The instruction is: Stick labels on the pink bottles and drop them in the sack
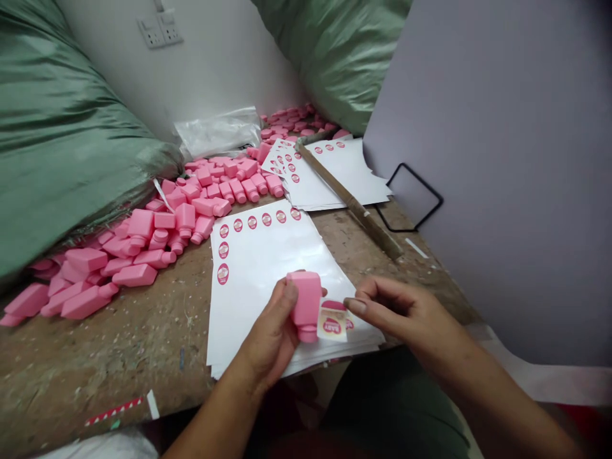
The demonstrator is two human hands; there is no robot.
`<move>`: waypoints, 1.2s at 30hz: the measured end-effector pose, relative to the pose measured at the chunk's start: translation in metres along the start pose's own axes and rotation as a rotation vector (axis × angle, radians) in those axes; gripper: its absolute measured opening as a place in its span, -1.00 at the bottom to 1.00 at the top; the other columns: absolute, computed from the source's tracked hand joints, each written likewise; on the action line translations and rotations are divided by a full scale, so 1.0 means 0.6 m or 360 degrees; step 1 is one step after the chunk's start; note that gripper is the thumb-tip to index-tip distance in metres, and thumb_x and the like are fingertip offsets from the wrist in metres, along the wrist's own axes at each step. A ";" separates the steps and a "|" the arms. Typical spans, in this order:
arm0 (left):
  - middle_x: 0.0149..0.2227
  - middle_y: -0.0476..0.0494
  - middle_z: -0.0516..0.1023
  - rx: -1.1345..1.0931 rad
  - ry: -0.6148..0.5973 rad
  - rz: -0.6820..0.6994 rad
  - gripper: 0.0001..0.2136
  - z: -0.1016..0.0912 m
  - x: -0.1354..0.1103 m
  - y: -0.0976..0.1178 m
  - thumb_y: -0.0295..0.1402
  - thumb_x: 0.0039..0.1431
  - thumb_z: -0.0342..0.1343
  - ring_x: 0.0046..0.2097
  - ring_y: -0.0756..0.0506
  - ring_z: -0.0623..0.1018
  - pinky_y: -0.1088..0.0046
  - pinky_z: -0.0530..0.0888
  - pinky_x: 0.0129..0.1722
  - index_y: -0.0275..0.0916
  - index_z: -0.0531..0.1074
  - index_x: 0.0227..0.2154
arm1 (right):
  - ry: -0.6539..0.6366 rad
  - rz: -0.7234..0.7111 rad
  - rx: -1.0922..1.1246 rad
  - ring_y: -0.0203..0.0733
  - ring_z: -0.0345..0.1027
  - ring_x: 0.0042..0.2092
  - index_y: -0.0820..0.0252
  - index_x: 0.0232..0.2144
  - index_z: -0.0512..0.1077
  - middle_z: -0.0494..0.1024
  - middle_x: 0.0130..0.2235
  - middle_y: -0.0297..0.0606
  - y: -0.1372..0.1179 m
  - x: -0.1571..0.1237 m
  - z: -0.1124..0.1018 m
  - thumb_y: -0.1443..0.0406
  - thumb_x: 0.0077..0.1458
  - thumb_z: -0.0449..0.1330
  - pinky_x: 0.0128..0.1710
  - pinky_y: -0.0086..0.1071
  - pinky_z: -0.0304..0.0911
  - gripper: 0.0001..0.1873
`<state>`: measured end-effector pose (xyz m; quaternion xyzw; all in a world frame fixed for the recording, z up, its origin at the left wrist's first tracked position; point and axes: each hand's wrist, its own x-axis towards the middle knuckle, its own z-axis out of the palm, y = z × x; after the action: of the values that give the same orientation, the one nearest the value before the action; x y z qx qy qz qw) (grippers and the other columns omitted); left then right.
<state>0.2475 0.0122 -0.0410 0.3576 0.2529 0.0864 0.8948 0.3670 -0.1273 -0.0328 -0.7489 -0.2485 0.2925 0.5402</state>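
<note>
My left hand (270, 335) grips a pink plastic bottle (306, 299), which is held cap-down above a stack of white label sheets (258, 280). A small printed "BABY" sticker label (333, 322) sits right beside the bottle. My right hand (401, 306) pinches that label at its edge between thumb and fingers. Rows of round pink-and-white labels run along the top sheet's upper and left borders. Much of the bottle's far side is hidden by my left fingers.
Several loose pink bottles (143, 255) lie heaped on the worn wooden worktop (119, 344). Behind them are a second stack of label sheets (344, 172), a long wooden stick (351, 201), green sacks (62, 140) and a plastic bag (217, 132). A lilac board (492, 178) stands at right.
</note>
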 end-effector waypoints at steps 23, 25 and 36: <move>-0.13 -0.17 0.48 0.0136 -0.0214 -0.0036 -0.59 0.008 -0.018 -0.006 -0.11 0.15 0.15 -0.17 -0.07 0.51 0.43 0.41 -0.22 -0.23 0.32 -0.02 | -0.0093 -0.0057 0.0007 -0.32 0.16 -0.58 0.13 -0.64 0.26 0.35 -0.63 -0.40 -0.004 0.022 0.021 -0.02 -0.08 0.25 -0.60 -0.43 0.08 -0.58; -0.18 -0.11 0.47 0.0231 -0.0216 -0.0050 -0.60 0.008 -0.020 -0.007 -0.24 0.11 0.22 -0.19 -0.02 0.49 0.48 0.39 -0.22 -0.21 0.32 -0.01 | -0.0088 -0.0097 -0.0069 -0.32 0.18 -0.58 0.13 -0.65 0.25 0.34 -0.63 -0.40 -0.008 0.020 0.021 -0.02 -0.06 0.23 -0.59 -0.42 0.09 -0.59; -0.13 -0.21 0.47 0.0163 -0.0095 -0.0176 -0.53 0.013 -0.031 -0.007 -0.47 -0.08 0.31 -0.22 -0.02 0.52 0.49 0.43 -0.28 -0.31 0.30 -0.08 | 0.0391 -0.0453 -0.0366 -0.23 0.28 -0.46 0.09 -0.44 0.32 0.39 -0.50 -0.39 0.000 0.003 0.034 0.08 -0.02 0.22 -0.46 -0.38 0.20 -0.75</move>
<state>0.2352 -0.0016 -0.0315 0.3907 0.2495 0.0131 0.8860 0.3538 -0.1128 -0.0379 -0.7930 -0.3157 0.0896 0.5134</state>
